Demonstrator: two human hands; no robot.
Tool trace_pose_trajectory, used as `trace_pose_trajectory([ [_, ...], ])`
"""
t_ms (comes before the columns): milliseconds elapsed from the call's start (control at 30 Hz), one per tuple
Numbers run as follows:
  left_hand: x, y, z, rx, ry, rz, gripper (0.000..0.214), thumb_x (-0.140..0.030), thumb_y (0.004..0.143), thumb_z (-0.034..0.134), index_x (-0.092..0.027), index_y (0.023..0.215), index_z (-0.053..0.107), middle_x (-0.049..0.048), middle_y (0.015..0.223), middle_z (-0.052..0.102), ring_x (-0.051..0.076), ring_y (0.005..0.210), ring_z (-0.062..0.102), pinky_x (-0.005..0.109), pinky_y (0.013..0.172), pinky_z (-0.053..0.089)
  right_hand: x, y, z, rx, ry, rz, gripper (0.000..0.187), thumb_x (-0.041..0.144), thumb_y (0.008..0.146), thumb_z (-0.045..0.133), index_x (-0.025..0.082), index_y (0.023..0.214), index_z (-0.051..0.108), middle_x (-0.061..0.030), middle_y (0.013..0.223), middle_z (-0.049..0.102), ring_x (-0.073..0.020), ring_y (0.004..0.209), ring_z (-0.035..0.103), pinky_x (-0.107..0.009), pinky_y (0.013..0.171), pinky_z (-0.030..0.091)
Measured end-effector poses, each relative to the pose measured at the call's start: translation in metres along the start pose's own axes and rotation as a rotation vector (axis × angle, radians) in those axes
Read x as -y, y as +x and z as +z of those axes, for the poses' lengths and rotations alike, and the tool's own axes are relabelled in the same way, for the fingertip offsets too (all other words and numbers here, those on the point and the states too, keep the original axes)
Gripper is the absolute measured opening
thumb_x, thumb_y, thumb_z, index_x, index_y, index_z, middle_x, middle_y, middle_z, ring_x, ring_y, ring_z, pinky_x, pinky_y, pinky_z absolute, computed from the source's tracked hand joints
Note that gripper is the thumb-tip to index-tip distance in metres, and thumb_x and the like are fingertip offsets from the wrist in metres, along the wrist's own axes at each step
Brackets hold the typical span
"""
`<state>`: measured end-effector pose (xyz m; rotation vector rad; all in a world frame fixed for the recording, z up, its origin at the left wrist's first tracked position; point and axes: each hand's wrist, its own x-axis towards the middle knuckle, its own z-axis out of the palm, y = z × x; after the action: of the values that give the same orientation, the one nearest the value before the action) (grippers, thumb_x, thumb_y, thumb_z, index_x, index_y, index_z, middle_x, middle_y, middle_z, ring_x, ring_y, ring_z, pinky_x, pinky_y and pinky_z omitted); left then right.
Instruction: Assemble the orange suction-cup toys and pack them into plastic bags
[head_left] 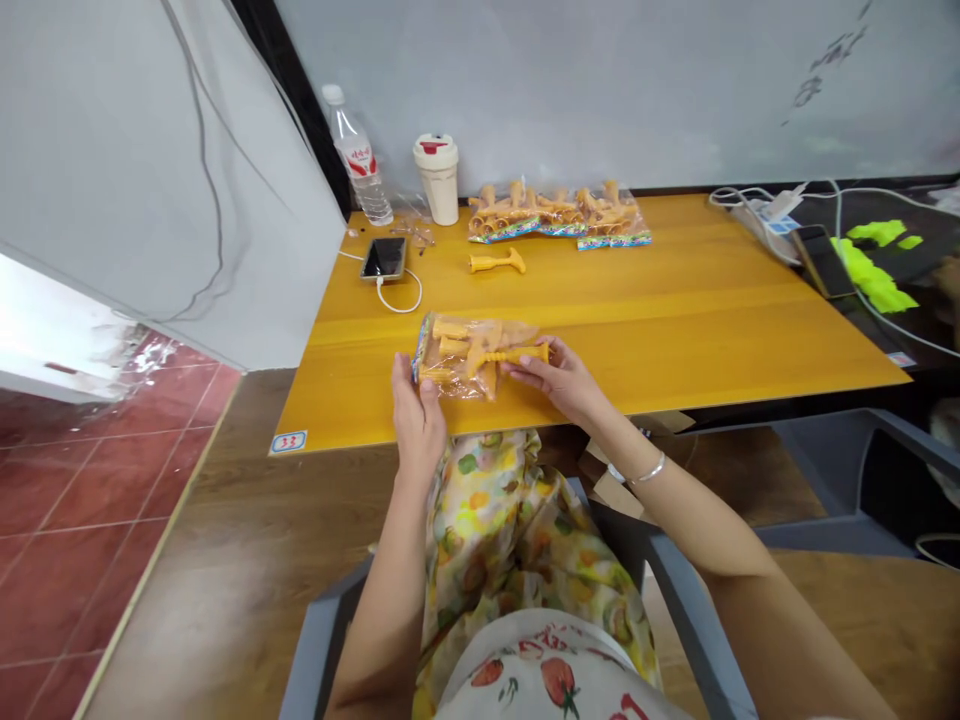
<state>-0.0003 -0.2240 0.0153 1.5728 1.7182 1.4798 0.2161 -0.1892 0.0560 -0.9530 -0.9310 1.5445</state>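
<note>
A clear plastic bag [452, 352] with several orange plastic pieces in it lies near the front edge of the table. My left hand [418, 415] grips its left end, thumb on the near side and fingers along the coloured header. In my right hand [559, 378], pinched between thumb and fingers, is an orange plastic toy hammer [517, 354] with a ribbed handle. Its head end points left, over the bag; whether it touches the bag I cannot tell. Farther back, another orange toy hammer [497, 262] lies loose on the table.
Filled bags of orange pieces [517, 212] rest against the back wall. At the back left stand a water bottle [358, 165] and a lidded cup [439, 185]. A phone [384, 258] with a white cable lies before them. Cables and another phone [823, 262] are at the right.
</note>
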Motion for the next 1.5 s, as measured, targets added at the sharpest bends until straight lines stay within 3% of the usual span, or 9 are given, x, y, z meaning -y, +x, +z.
trace_pose_trajectory([
  [233, 0.001, 0.000, 0.000, 0.013, 0.030, 0.014, 0.069, -0.058, 0.102, 0.035, -0.016, 0.156, 0.033, 0.0217, 0.157, 0.046, 0.026, 0.147, 0.045, 0.043, 0.122, 0.035, 0.000, 0.000, 0.006, -0.005, 0.082, 0.046, 0.050, 0.035, 0.066, 0.090, 0.027, 0.090, 0.047, 0.0045, 0.088, 0.074, -0.0172, 0.091, 0.078, -0.031, 0.090, 0.064],
  [433, -0.004, -0.003, -0.001, -0.019, 0.080, 0.150, 0.061, -0.057, 0.098, 0.046, -0.018, 0.145, 0.045, 0.0200, 0.154, 0.048, 0.029, 0.151, 0.038, 0.050, 0.126, 0.027, 0.015, -0.026, -0.025, -0.118, 0.012, 0.002, 0.050, 0.036, 0.067, 0.090, 0.028, 0.093, 0.047, 0.0046, 0.090, 0.077, -0.0178, 0.089, 0.079, -0.031, 0.089, 0.064],
  [600, -0.029, -0.012, 0.015, -0.024, 0.164, 0.239, 0.068, -0.070, 0.085, 0.061, -0.020, 0.130, 0.053, 0.0197, 0.155, 0.047, 0.036, 0.156, 0.026, 0.063, 0.126, 0.014, 0.026, -0.038, -0.045, -0.216, -0.022, -0.060, 0.052, 0.037, 0.067, 0.090, 0.029, 0.093, 0.046, 0.0061, 0.089, 0.077, -0.0188, 0.090, 0.078, -0.035, 0.091, 0.064],
  [700, -0.049, -0.018, 0.035, 0.024, 0.182, 0.313, 0.070, -0.072, 0.078, 0.068, -0.018, 0.121, 0.055, 0.0223, 0.153, 0.049, 0.038, 0.156, 0.025, 0.065, 0.126, 0.013, 0.025, -0.036, -0.042, -0.216, -0.009, -0.090, 0.053, 0.037, 0.066, 0.091, 0.029, 0.093, 0.045, 0.0064, 0.088, 0.077, -0.0168, 0.089, 0.078, -0.032, 0.092, 0.063],
  [833, -0.067, -0.020, 0.057, 0.080, 0.246, 0.351, 0.046, -0.057, 0.089, 0.064, -0.017, 0.111, 0.058, 0.0221, 0.154, 0.048, 0.038, 0.157, 0.022, 0.068, 0.125, 0.011, 0.018, -0.029, -0.033, -0.178, 0.029, -0.088, 0.055, 0.036, 0.065, 0.092, 0.028, 0.092, 0.045, 0.0070, 0.087, 0.077, -0.0154, 0.089, 0.078, -0.027, 0.088, 0.063],
  [933, -0.071, -0.020, 0.062, 0.094, 0.280, 0.370, 0.017, -0.034, 0.098, 0.053, -0.019, 0.099, 0.060, 0.0173, 0.154, 0.049, 0.034, 0.157, 0.021, 0.067, 0.126, 0.013, 0.013, -0.025, -0.027, -0.147, 0.073, -0.080, 0.056, 0.036, 0.064, 0.092, 0.029, 0.093, 0.045, 0.0081, 0.085, 0.076, -0.0144, 0.086, 0.078, -0.025, 0.086, 0.063],
  [1167, -0.078, -0.026, 0.064, 0.074, 0.143, 0.439, 0.016, -0.024, 0.101, 0.044, -0.019, 0.099, 0.059, 0.0162, 0.147, 0.055, 0.027, 0.155, 0.030, 0.057, 0.125, 0.028, -0.003, -0.015, -0.006, -0.078, 0.112, -0.060, 0.049, 0.034, 0.067, 0.088, 0.028, 0.094, 0.048, 0.0084, 0.085, 0.072, -0.0113, 0.081, 0.073, -0.026, 0.084, 0.062],
  [1333, -0.084, -0.037, 0.067, 0.145, 0.032, 0.504, 0.016, -0.015, 0.101, 0.039, -0.020, 0.104, 0.053, 0.0158, 0.145, 0.057, 0.023, 0.153, 0.036, 0.052, 0.124, 0.034, -0.016, -0.009, 0.004, 0.061, -0.231, -0.171, 0.036, 0.043, 0.079, 0.076, 0.027, 0.106, 0.059, -0.0049, 0.112, 0.073, -0.0213, 0.107, 0.069, -0.040, 0.102, 0.056],
  [1500, -0.082, -0.044, 0.062, 0.144, 0.007, 0.538, 0.014, -0.011, 0.099, 0.043, -0.021, 0.103, 0.051, 0.0166, 0.146, 0.055, 0.024, 0.153, 0.035, 0.051, 0.124, 0.035, -0.012, -0.005, -0.007, 0.341, -0.703, -0.400, 0.046, 0.047, 0.089, 0.063, 0.025, 0.130, 0.059, -0.0113, 0.136, 0.064, -0.0272, 0.130, 0.058, -0.047, 0.118, 0.043],
])
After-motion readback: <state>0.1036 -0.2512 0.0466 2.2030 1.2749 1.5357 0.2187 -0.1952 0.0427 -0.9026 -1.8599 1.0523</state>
